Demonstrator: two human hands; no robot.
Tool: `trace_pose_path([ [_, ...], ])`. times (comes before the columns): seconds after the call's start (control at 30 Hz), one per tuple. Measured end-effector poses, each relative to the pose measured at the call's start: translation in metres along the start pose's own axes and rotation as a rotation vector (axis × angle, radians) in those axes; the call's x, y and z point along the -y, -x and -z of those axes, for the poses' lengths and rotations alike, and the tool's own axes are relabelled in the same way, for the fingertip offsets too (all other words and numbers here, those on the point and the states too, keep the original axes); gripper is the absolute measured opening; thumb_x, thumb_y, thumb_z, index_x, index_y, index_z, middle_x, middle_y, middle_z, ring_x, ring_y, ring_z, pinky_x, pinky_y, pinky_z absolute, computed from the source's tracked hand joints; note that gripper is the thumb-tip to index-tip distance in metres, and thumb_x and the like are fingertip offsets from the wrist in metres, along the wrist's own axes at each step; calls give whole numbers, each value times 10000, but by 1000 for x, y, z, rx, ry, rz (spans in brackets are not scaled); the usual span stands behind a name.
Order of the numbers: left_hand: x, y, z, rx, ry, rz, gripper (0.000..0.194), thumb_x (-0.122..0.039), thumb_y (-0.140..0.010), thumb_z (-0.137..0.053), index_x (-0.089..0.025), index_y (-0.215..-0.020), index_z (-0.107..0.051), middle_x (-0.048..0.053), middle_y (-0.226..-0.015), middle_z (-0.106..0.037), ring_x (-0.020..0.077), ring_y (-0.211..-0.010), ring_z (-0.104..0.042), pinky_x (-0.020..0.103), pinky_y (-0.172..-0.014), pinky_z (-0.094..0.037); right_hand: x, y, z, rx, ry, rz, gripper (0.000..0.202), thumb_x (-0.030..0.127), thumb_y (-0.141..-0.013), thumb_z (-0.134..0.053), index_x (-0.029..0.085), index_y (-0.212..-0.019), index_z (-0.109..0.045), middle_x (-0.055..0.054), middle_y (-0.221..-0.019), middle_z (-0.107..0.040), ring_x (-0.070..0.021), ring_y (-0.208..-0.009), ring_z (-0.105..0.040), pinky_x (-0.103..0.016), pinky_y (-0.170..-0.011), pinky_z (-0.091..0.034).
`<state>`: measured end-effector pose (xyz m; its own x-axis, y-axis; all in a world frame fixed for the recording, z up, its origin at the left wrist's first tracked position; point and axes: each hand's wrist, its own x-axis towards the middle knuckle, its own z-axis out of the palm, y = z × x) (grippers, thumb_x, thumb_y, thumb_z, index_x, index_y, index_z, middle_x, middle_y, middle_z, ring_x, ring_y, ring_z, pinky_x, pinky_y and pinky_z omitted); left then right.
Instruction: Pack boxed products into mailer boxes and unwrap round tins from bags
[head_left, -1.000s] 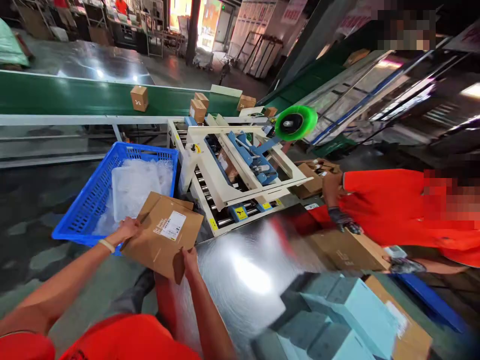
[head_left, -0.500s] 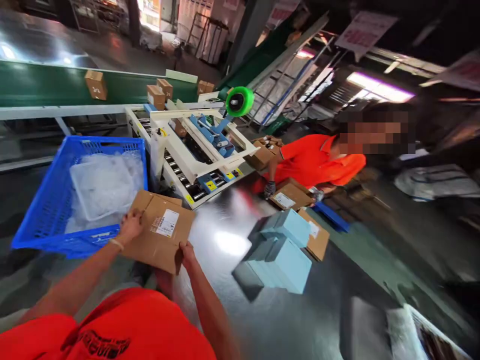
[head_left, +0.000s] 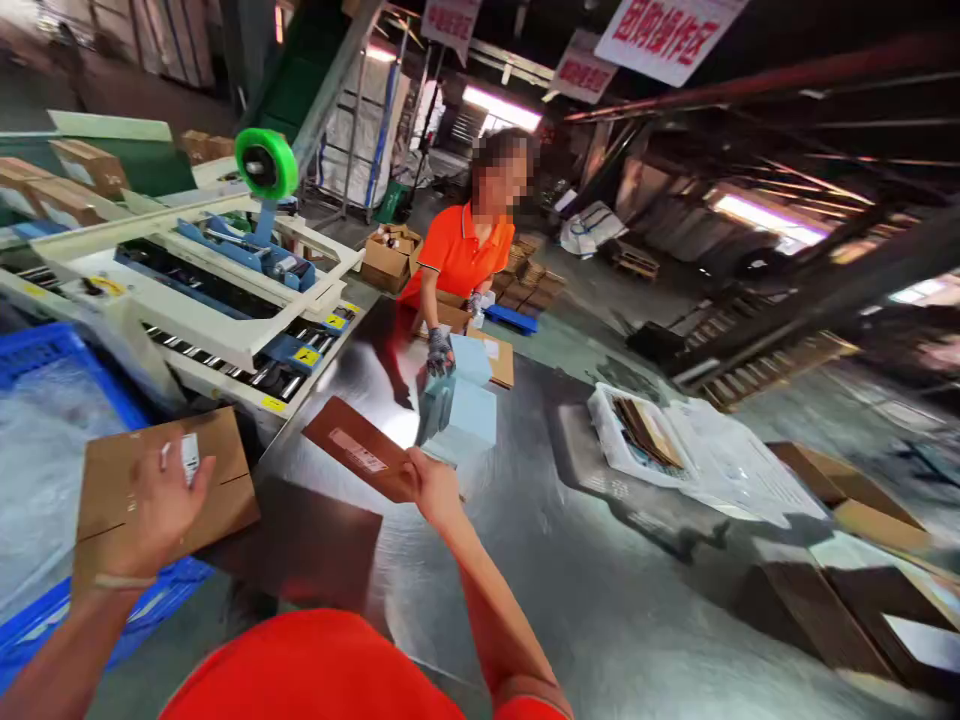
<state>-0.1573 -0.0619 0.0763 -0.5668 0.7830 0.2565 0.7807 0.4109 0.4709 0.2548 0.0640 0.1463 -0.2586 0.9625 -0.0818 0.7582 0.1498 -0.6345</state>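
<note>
At the left, a flattened brown carton (head_left: 225, 480) hangs partly over the blue crate (head_left: 161, 598). My left hand (head_left: 165, 495) lies on it with the fingers spread, covering part of its white label. My right hand (head_left: 435, 487) pinches the right end of a flat brown cardboard piece (head_left: 337, 440) with a pale label, held tilted above the metal table (head_left: 465, 600). Just beyond my right hand stand pale blue boxes (head_left: 472, 412), touched by the gloved hand (head_left: 439, 352) of another person.
The taping machine (head_left: 180, 310) with a green roll (head_left: 266, 163) stands at the left. The person in orange (head_left: 465, 245) is across the table. A white basket (head_left: 611, 440) holds cardboard pieces; brown cartons (head_left: 825, 610) lie at the lower right.
My right hand has left the large carton and now holds a smaller cardboard piece. My left hand has opened flat on the carton. The view has turned right; the person's gloved hand has reached the blue boxes.
</note>
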Motion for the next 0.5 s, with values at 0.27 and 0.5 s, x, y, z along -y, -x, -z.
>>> trace_pose_path([
  [0.27,-181,-34,-58,944,129,-760,460,-462,-998,-549,-318,-1297,-867,92,-1283,-860,383,-1221,-774,457,-1050,-577,-37,37,-13,5,702,61,161,318,-1113,-650,255,-1126,-797,-97,-1067,-844,-267,-1023,-789,-331,-878,-539],
  [0.5,-205,-71,-83,1141,429,-404,440,-587,-794,-722,-229,-960,-918,78,-1050,-890,344,-1076,-767,338,-935,-550,-103,43,-51,-467,697,232,491,114,-1028,-591,163,-1503,-706,-183,-1527,-734,-341,-1505,-612,-500,-1238,-446],
])
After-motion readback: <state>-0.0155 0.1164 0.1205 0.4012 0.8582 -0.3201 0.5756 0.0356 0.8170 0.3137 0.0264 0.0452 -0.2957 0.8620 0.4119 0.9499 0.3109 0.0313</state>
